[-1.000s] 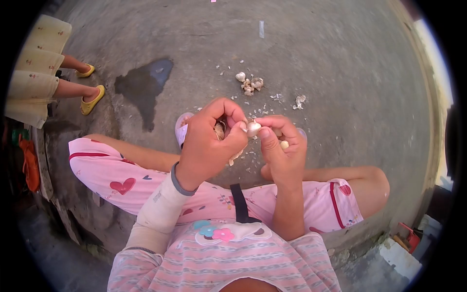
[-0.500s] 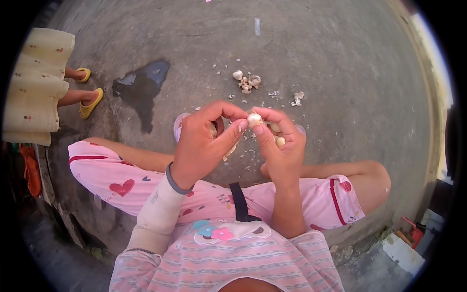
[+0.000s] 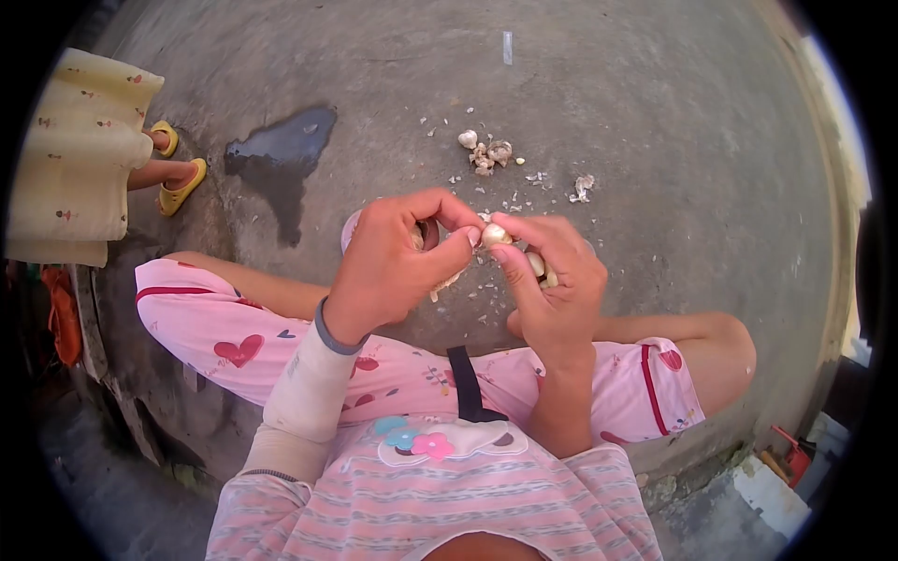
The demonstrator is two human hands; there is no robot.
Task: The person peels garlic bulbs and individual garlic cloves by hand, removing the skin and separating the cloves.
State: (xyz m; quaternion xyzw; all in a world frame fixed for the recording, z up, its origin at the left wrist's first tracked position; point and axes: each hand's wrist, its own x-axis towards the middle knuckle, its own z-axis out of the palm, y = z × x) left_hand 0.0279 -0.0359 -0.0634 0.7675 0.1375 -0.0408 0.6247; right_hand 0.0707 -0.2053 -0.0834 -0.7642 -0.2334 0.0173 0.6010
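A pale garlic clove is pinched between the thumb and forefinger of my right hand. Several more cloves are tucked under the curled fingers of that hand. From the other side, my left hand is closed, with its thumb and forefinger at the clove's edge, on its papery skin. Something garlic-like shows partly inside my left palm, mostly hidden by the fingers. Dry husk shows just below that hand.
On the concrete floor lie a garlic bulb, a clump of brownish garlic, a small pale piece and loose skins. A wet patch is at left, near another person's yellow shoes.
The small pale piece beside the clump now shows on the floor, where none was visible before. Both hands keep hold at the clove, with slight finger movement. The whole view has shifted slightly.
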